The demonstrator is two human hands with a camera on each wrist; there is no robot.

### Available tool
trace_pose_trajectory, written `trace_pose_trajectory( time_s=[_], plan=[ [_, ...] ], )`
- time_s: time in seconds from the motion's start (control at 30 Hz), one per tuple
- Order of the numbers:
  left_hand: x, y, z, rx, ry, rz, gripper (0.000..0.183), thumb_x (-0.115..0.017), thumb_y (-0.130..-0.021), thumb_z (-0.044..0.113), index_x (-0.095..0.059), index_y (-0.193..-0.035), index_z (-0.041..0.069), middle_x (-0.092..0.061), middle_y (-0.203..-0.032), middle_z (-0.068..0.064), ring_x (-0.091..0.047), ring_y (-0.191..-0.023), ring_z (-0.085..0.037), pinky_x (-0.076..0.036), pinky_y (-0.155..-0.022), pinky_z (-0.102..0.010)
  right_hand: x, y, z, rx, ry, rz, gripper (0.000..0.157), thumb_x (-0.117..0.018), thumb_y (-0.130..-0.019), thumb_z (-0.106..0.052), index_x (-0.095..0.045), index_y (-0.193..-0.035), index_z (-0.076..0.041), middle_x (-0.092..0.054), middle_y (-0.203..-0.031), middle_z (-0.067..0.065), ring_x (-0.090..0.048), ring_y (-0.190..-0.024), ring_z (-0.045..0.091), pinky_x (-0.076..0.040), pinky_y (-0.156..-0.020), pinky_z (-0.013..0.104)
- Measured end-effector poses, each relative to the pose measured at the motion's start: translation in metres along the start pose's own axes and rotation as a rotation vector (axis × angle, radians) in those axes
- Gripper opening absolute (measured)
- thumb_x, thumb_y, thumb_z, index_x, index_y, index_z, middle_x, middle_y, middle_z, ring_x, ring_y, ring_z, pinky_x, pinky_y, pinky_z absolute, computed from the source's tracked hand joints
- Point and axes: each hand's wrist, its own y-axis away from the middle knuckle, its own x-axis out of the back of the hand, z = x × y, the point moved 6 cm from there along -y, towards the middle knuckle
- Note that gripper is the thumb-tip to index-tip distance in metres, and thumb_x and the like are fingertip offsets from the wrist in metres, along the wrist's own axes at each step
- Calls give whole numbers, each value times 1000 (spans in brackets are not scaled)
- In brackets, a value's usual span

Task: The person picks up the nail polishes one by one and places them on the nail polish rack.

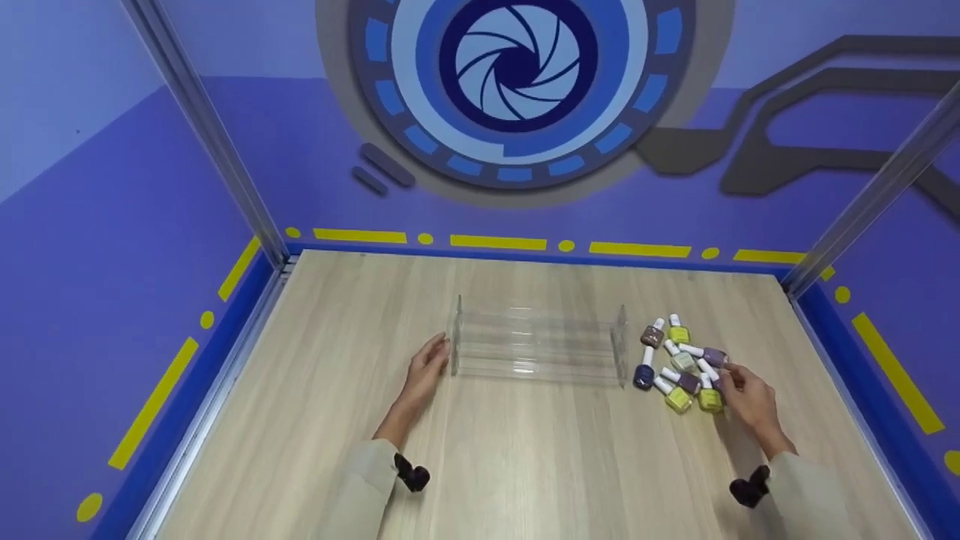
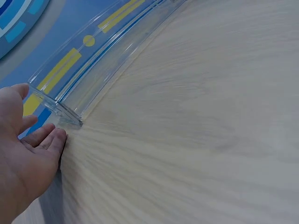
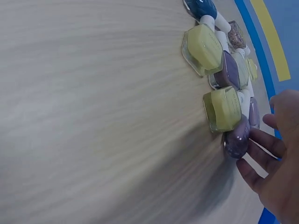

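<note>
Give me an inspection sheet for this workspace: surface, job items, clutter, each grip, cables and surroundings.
Surface: wood-grain tabletop.
Job items: clear rack; nine small white-capped bottles clustered to its right.
Clutter: nothing seen.
Left grip: left hand, fingers relaxed beside the rack's left end; contact unclear.
Right grip: right hand, fingertips at a purple bottle; firm hold unclear.
Cables: nothing seen.
Surroundings: blue-purple walls, yellow markings, metal posts.
</note>
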Motion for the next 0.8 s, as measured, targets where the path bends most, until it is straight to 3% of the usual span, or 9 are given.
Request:
trace_pose_trajectory(
  time_s=[0.1,0.2,0.33,0.4,0.57,0.8],
  plan=[
    [-2,1,7,-37,-3,-24,54,-48,-110,20,-34,-154,-7,-42,-154,-29,-42,-143,-42,-41,-119,-49,-4,-5,-1,-6,3,5,47,-43,-108,-22,-53,-138,13,-64,-121,36,-63,-106,42,-51,-80,38],
    [-4,6,15,-66,-6,-40,51,-50,-108,12,-36,-151,-11,-43,-152,-32,-45,-140,-42,-44,-116,-45,-9,-7,1,-26,-1,-30,48,-37,-109,-18,-46,-144,13,-57,-131,39,-58,-109,42,-50,-86,46],
    [-7,5,6,-45,-8,-39,53,-54,-107,14,-37,-153,-5,-45,-153,-29,-46,-141,-40,-46,-116,-44,-14,-5,2,-40,-4,-53,48,-35,-109,-14,-41,-147,14,-49,-139,41,-52,-117,47,-44,-97,59],
    [-8,0,-2,-29,-21,-31,55,-55,-106,17,-37,-155,-2,-45,-154,-26,-45,-143,-39,-46,-116,-46,-15,-4,2,-38,-3,-53,47,-37,-109,-14,-41,-146,14,-49,-136,41,-51,-117,48,-44,-97,60],
    [-11,-3,-2,-2,-38,-27,58,-58,-106,23,-38,-156,3,-47,-154,-22,-46,-143,-37,-46,-116,-46,-15,-5,1,-14,22,-44,46,-42,-107,-14,-44,-144,14,-51,-130,41,-52,-114,49,-44,-93,63],
    [-14,-6,-2,-26,-1,-52,56,-56,-106,14,-35,-157,2,-44,-156,-24,-45,-144,-39,-43,-118,-49,-17,-6,4,-19,65,-43,45,-47,-105,-12,-46,-142,15,-51,-129,40,-52,-115,51,-43,-92,65]
  ],
)
